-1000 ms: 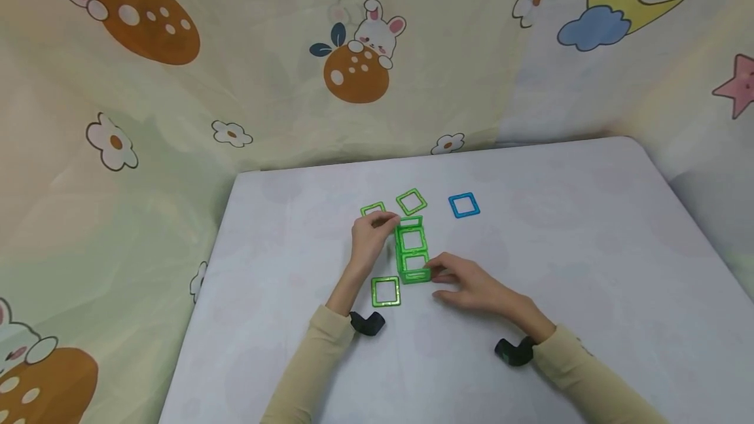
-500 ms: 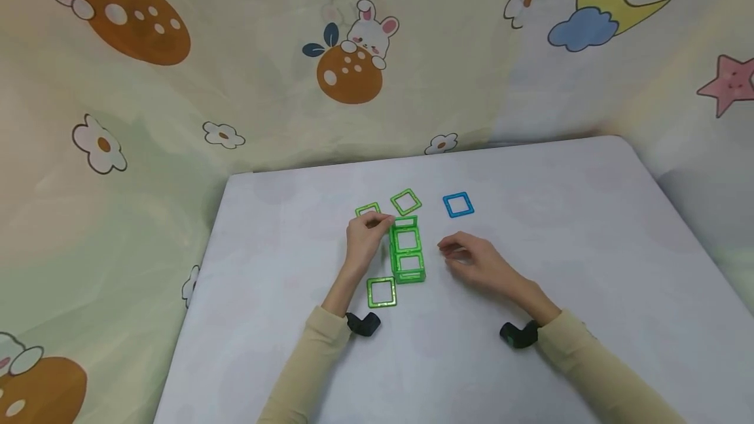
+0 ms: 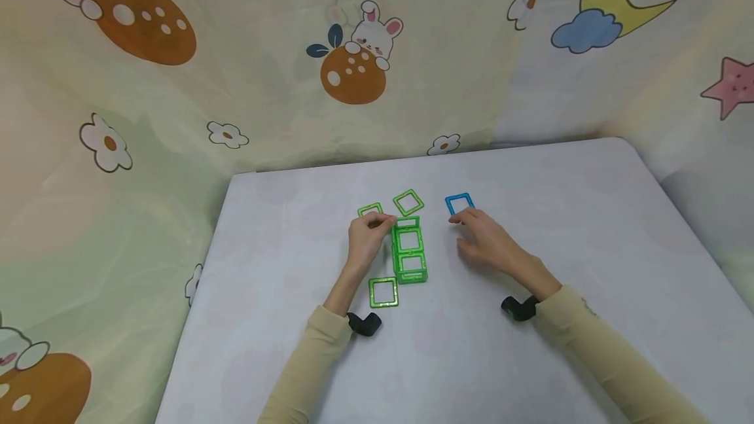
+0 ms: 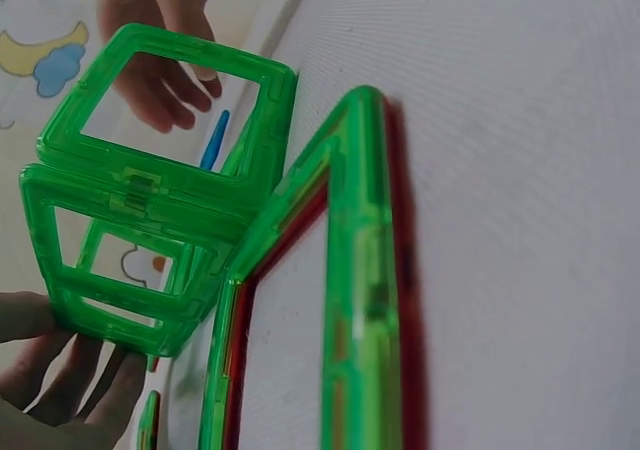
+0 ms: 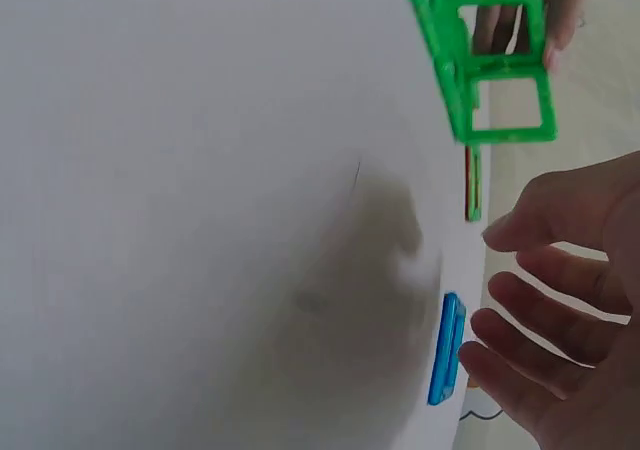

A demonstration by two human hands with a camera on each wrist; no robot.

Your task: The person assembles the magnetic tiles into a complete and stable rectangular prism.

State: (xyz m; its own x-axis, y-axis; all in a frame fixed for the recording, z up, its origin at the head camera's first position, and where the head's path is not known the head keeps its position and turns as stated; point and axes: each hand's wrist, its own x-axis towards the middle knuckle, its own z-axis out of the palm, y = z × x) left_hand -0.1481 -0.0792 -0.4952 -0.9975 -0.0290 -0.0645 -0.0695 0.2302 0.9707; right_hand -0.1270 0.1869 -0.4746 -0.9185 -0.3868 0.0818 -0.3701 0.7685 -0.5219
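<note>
A hollow box of joined green magnetic tiles (image 3: pixel 410 252) stands on the table. At its far left corner my left hand (image 3: pixel 365 241) holds it by the fingertips; in the left wrist view, the fingers (image 4: pixel 70 390) curl at its end. Over the near edge of a blue square magnetic tile (image 3: pixel 459 197) hovers my right hand (image 3: pixel 491 241). The right wrist view shows that hand's fingers (image 5: pixel 540 340) spread and loosely bent beside the blue tile (image 5: pixel 447 350), with nothing held and a small gap between.
One loose green tile (image 3: pixel 372 293) lies near my left wrist. Behind the box lies another green tile (image 3: pixel 400 207), with a third green tile (image 3: pixel 370 207) partly hidden by my left hand. A cartoon-printed cloth (image 3: pixel 265 84) hangs behind the white table (image 3: pixel 589 228).
My right hand has left the near right corner of the green box and moved away, forward and right, to the blue tile. The left hand has stayed at the box.
</note>
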